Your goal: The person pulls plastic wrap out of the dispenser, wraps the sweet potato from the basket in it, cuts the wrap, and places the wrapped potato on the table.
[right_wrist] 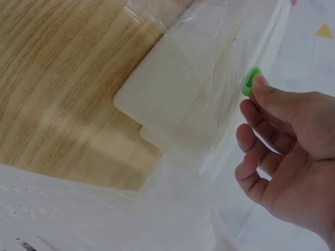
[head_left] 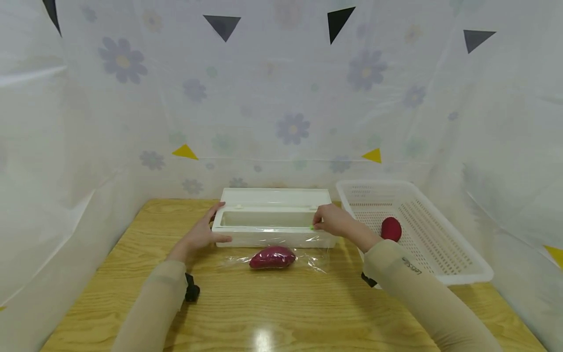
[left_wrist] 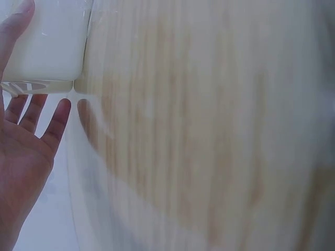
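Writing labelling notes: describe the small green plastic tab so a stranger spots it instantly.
On the wood-grain table, find the long white plastic box with its lid raised. Near the right end of its front edge, the person's bare right hand pinches the small green plastic tab. Its bright green sets it apart from the box and clear plastic film beside it.
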### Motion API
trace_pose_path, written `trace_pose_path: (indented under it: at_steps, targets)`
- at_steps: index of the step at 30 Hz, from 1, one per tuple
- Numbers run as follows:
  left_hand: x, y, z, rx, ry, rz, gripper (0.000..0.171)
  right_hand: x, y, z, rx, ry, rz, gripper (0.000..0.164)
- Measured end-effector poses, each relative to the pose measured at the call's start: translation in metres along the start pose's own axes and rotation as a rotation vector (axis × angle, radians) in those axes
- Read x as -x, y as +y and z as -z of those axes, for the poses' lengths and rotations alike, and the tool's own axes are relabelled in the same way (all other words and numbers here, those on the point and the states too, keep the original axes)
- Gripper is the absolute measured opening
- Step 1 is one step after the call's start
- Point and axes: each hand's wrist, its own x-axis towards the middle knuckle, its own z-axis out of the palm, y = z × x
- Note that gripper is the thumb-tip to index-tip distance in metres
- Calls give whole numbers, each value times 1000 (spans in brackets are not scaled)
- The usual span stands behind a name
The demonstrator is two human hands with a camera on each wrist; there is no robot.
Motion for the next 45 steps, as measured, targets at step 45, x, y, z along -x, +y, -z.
trace_pose_path:
  at_steps: [45]
  targets:
    - [3, 3, 3, -21, -6, -2, 111, 19, 2, -6, -91, 128, -181, 4]
